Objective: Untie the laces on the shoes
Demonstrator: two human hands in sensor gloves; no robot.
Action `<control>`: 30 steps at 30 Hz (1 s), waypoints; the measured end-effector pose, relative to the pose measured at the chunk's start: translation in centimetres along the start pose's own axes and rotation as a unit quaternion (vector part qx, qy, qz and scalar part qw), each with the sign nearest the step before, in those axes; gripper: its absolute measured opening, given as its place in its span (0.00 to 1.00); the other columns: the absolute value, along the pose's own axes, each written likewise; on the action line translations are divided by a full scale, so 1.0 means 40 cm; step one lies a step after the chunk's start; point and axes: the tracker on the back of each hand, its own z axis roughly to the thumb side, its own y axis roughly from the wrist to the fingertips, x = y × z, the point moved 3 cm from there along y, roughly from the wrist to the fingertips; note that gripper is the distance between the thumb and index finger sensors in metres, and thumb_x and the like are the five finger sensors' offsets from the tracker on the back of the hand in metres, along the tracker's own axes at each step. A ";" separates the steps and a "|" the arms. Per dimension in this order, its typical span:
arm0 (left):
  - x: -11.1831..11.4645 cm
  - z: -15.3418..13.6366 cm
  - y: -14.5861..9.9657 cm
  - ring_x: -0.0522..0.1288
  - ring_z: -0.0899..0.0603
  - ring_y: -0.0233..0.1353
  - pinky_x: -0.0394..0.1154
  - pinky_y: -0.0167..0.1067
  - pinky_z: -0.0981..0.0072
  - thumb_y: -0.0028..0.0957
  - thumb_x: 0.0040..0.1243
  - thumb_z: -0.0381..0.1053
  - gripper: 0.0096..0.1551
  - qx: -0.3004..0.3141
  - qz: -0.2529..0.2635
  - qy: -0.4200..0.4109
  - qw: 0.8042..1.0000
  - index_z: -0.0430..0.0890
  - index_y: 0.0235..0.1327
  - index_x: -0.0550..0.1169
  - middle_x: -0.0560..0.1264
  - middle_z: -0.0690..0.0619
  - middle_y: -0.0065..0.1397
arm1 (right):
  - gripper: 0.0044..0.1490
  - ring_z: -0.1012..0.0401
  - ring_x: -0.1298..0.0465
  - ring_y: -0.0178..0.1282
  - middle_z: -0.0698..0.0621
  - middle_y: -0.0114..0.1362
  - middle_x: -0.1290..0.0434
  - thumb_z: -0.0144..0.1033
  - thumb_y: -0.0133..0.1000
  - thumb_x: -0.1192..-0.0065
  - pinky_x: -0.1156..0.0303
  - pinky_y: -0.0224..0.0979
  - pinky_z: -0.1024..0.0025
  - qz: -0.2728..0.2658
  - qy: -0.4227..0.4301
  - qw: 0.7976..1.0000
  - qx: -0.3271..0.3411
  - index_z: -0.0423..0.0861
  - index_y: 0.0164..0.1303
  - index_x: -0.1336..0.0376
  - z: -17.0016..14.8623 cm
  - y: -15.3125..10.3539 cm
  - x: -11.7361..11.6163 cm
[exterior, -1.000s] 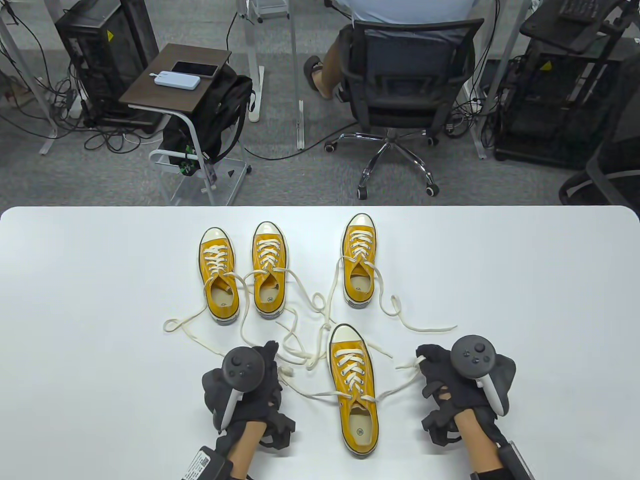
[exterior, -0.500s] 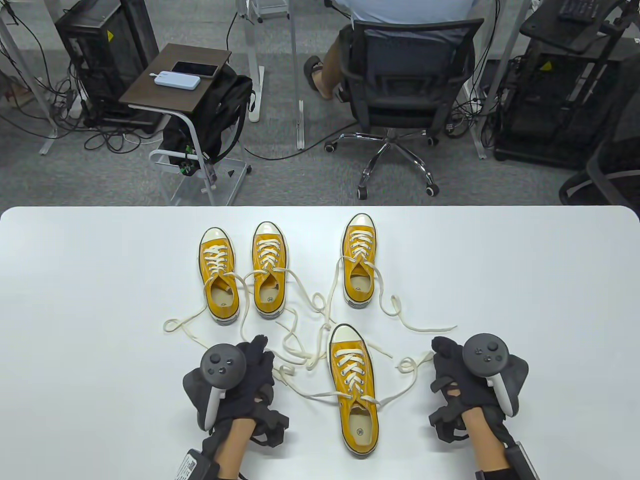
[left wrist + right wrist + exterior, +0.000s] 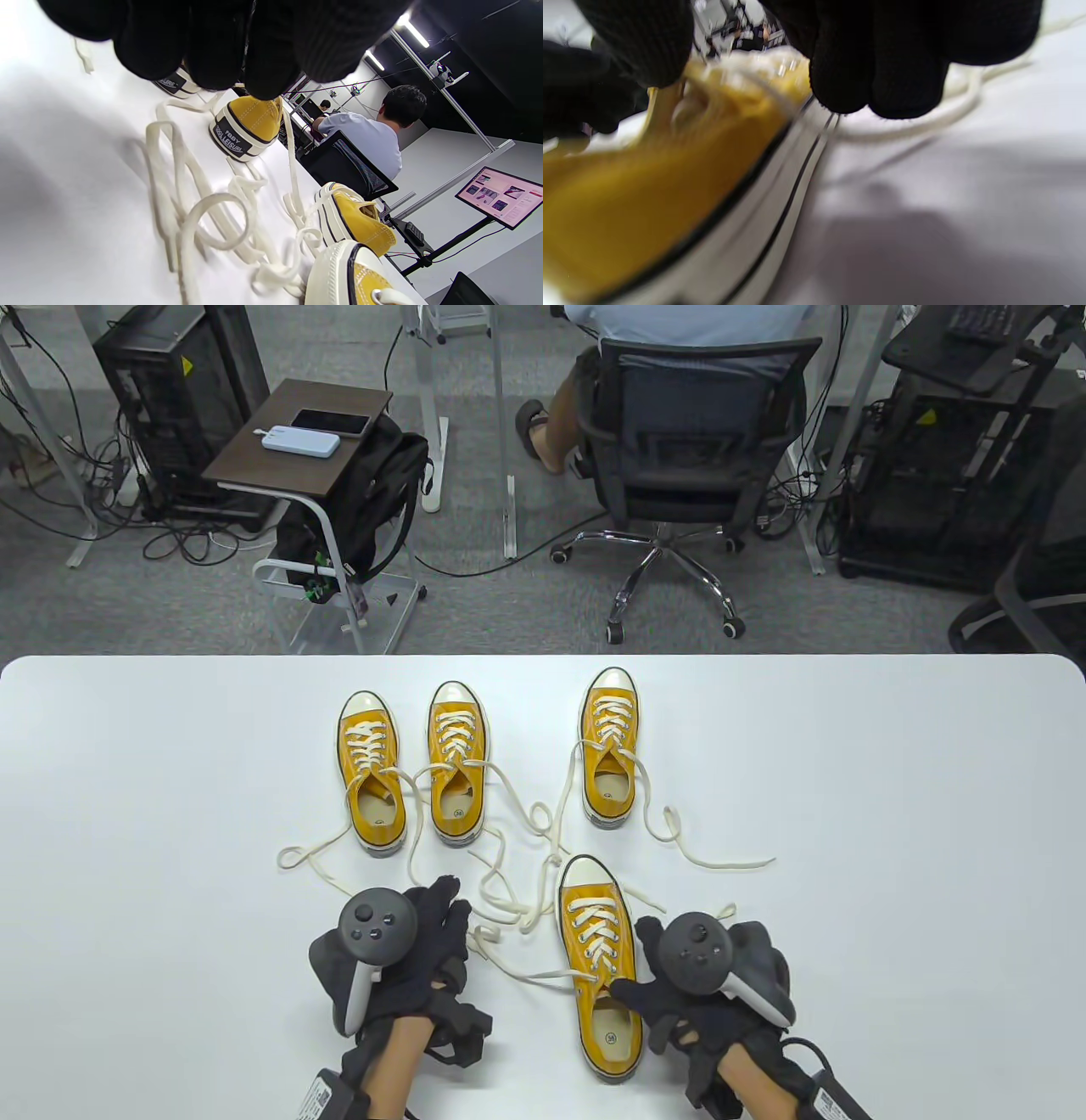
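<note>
Four yellow sneakers with cream laces stand on the white table [image 3: 891,814]. Three are in a back row: left [image 3: 371,780], middle [image 3: 459,768], right [image 3: 609,751]. The near shoe [image 3: 594,959] stands alone in front, its laces loose and trailing both ways. My left hand [image 3: 450,912] lies left of it with fingers stretched out, holding nothing; a lace end [image 3: 485,937] lies by the fingertips. My right hand [image 3: 635,963] straddles the near shoe's right side, thumb over the opening, fingers along the outer wall. The right wrist view is blurred, showing the near shoe [image 3: 670,190] under the fingers [image 3: 882,84].
Loose laces [image 3: 517,857] lie tangled between the back row and the near shoe, also seen in the left wrist view [image 3: 203,212]. Another lace [image 3: 713,857] trails right. Beyond the far table edge are an office chair [image 3: 679,475] and a side table [image 3: 297,432].
My right hand let go of the right lace and moved left onto the near shoe's right side. My left hand released the left lace end, shifted slightly left and stayed there.
</note>
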 end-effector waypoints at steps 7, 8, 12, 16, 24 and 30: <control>0.000 0.001 0.001 0.71 0.28 0.68 0.70 0.61 0.37 0.54 0.56 0.58 0.32 0.005 -0.001 -0.002 1.000 0.51 0.72 0.78 0.72 0.39 0.74 | 0.54 0.50 0.16 0.31 0.45 0.40 0.17 0.55 0.53 0.35 0.22 0.38 0.51 0.024 -0.050 0.998 -0.037 0.24 0.71 0.47 0.011 0.009 -0.051; -0.001 0.001 0.001 0.71 0.28 0.68 0.70 0.61 0.37 0.54 0.56 0.58 0.32 0.004 -0.001 -0.003 1.000 0.51 0.72 0.78 0.72 0.39 0.74 | 0.52 0.52 0.16 0.28 0.47 0.36 0.16 0.53 0.53 0.35 0.21 0.35 0.53 0.018 -0.052 0.998 -0.036 0.24 0.69 0.45 0.012 0.009 -0.051; -0.007 -0.005 0.005 0.71 0.28 0.68 0.70 0.61 0.37 0.54 0.56 0.58 0.32 0.001 0.002 -0.011 1.000 0.51 0.72 0.78 0.72 0.39 0.74 | 0.41 0.57 0.17 0.17 0.50 0.25 0.17 0.43 0.54 0.36 0.21 0.27 0.58 -0.037 -0.055 0.997 -0.028 0.24 0.64 0.40 0.015 0.003 -0.046; -0.014 -0.010 0.007 0.71 0.28 0.68 0.70 0.61 0.37 0.54 0.56 0.58 0.32 -0.003 0.003 -0.022 1.000 0.51 0.72 0.78 0.72 0.39 0.74 | 0.37 0.58 0.19 0.14 0.49 0.22 0.17 0.40 0.54 0.37 0.22 0.25 0.59 -0.068 -0.055 0.996 -0.018 0.26 0.63 0.38 0.014 -0.004 -0.033; -0.024 -0.010 0.008 0.71 0.28 0.68 0.70 0.61 0.37 0.55 0.56 0.58 0.32 -0.002 0.008 -0.031 0.999 0.51 0.72 0.78 0.72 0.39 0.74 | 0.36 0.57 0.19 0.14 0.49 0.21 0.17 0.39 0.54 0.36 0.22 0.24 0.59 -0.098 -0.021 0.995 -0.011 0.27 0.62 0.36 0.020 -0.022 0.020; -0.027 -0.009 0.009 0.71 0.28 0.68 0.70 0.61 0.36 0.55 0.56 0.58 0.32 -0.002 0.010 -0.033 0.999 0.50 0.72 0.78 0.72 0.39 0.74 | 0.36 0.56 0.19 0.14 0.48 0.22 0.17 0.39 0.54 0.36 0.23 0.25 0.58 -0.146 -0.008 0.989 -0.013 0.27 0.63 0.36 0.024 -0.033 0.108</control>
